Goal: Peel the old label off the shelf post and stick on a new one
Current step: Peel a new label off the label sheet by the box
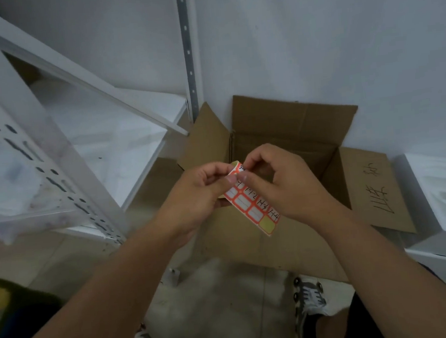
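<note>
Left hand (197, 195) grips a sheet of red-bordered labels (250, 207) by its upper edge, while the right hand (280, 185) pinches at a label in the sheet's top corner, apparently lifting it. To do this well, bend the backing away and lift one corner cleanly before pulling. Beyond and beneath both hands sits an open cardboard box (281, 136). Far left of the hands rises the white perforated shelf post (33, 160); no old label is discernible on it. Nothing blocks the reach.
</note>
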